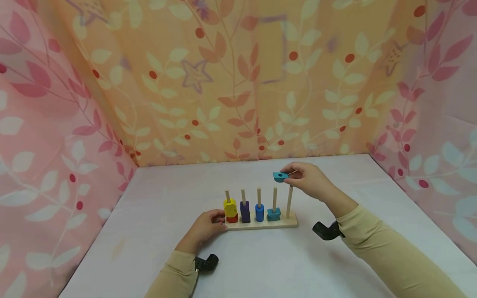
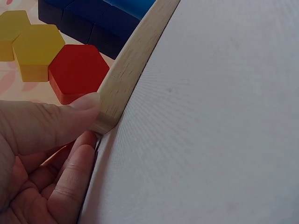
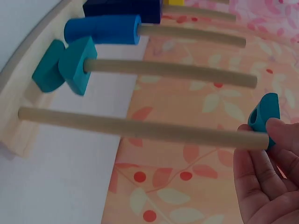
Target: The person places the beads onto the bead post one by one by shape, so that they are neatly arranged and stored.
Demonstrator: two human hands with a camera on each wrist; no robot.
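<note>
Between the thumb and fingers of my right hand [image 1: 307,179] is a teal half-round block [image 1: 277,175] with a hole through it. It is held in the air, close to the top of the rightmost peg [image 3: 140,130], which carries no block. My left hand [image 1: 205,225] grips the left end of the wooden peg stand [image 2: 124,77], its thumb lying on the base beside a red hexagonal block [image 2: 78,70]. Two teal blocks [image 3: 77,65] sit turned against each other on the peg beside the bare one.
Along the stand, other pegs carry yellow hexagonal blocks [image 1: 230,207], dark purple-blue blocks [image 1: 244,212] and blue cylinders [image 1: 259,212]. The stand sits on a white-covered table [image 1: 261,265]. Patterned curtains [image 1: 231,82] enclose the back and sides.
</note>
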